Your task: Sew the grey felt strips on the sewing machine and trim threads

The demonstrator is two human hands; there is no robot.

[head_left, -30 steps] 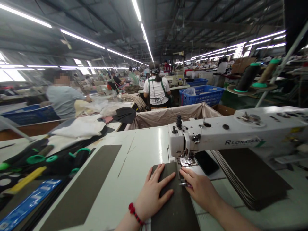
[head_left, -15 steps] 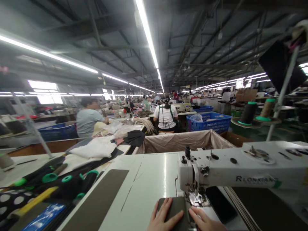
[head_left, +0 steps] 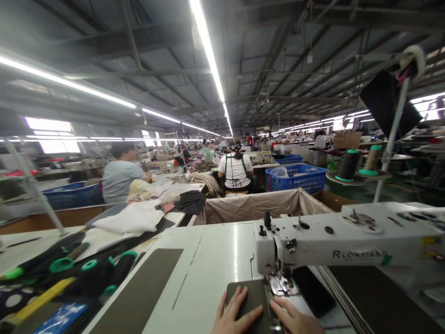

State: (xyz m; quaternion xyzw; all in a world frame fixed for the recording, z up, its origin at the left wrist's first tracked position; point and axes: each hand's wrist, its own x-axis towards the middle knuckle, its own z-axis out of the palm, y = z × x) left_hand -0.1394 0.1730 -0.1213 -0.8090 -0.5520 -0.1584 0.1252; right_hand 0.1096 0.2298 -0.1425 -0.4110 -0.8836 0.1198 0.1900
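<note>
My left hand [head_left: 232, 315] lies flat with fingers spread on a dark grey fabric piece [head_left: 252, 299] at the bottom edge of the view. My right hand [head_left: 292, 317] rests beside it on the fabric's right side, fingers stretched toward the presser foot [head_left: 282, 288] of a white sewing machine [head_left: 347, 243]. Most of both hands is cut off by the frame. The fabric's far end lies just in front of the needle.
A long dark fabric strip [head_left: 139, 297] lies on the white table [head_left: 215, 255] to the left. Thread cones with green ends [head_left: 86, 269] lie further left. A stack of dark pieces [head_left: 382, 301] sits under the machine arm. A cloth-lined bin [head_left: 257, 206] stands behind; people work beyond.
The view has tilted upward, so my hands have dropped to the bottom edge. Both hands stay on the dark fabric at the presser foot.
</note>
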